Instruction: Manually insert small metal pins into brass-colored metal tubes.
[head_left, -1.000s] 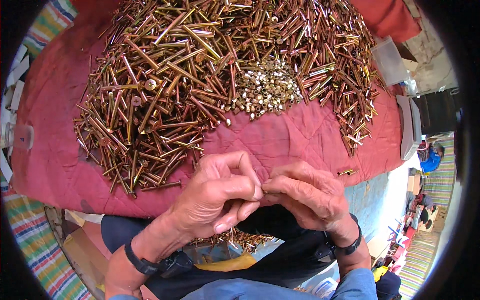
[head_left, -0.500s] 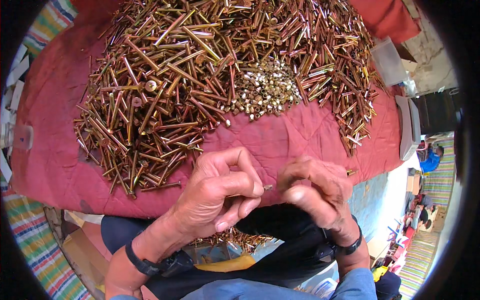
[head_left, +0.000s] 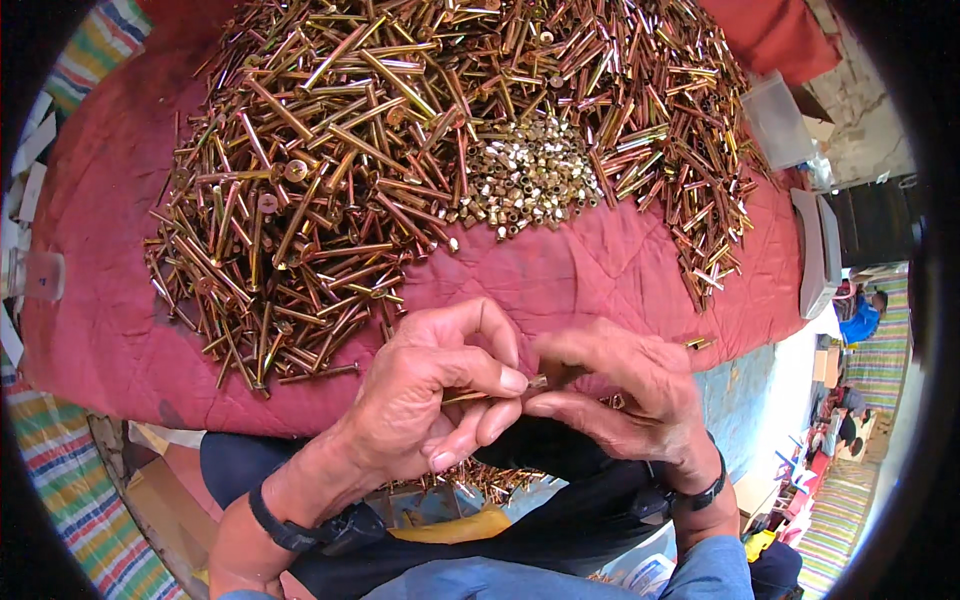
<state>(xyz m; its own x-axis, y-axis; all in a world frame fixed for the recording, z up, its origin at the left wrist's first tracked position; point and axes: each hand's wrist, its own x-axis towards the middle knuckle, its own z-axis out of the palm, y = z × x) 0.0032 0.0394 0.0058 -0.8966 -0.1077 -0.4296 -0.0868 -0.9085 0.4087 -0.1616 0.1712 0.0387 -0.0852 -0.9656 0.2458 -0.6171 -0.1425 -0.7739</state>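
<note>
My left hand is closed, pinching a brass-coloured bolt between thumb and fingers. At the bolt's tip, just past my left thumb, sits a small metal nut. My right hand is right beside that tip, its thumb and somewhat blurred fingers apart around it. Beyond my hands, a large heap of brass-coloured bolts covers a red quilted cloth. Within a notch of the heap lies a pile of small shiny nuts.
More bolts lie below, between my legs. A single bolt rests at the heap's near edge. On the right are a clear plastic container and a grey-white bin. Another person in blue is at the far right.
My right hand has moved left to the bolt's tip, and its thumb and fingers have spread around it. The left hand has tilted slightly, showing more of the bolt.
</note>
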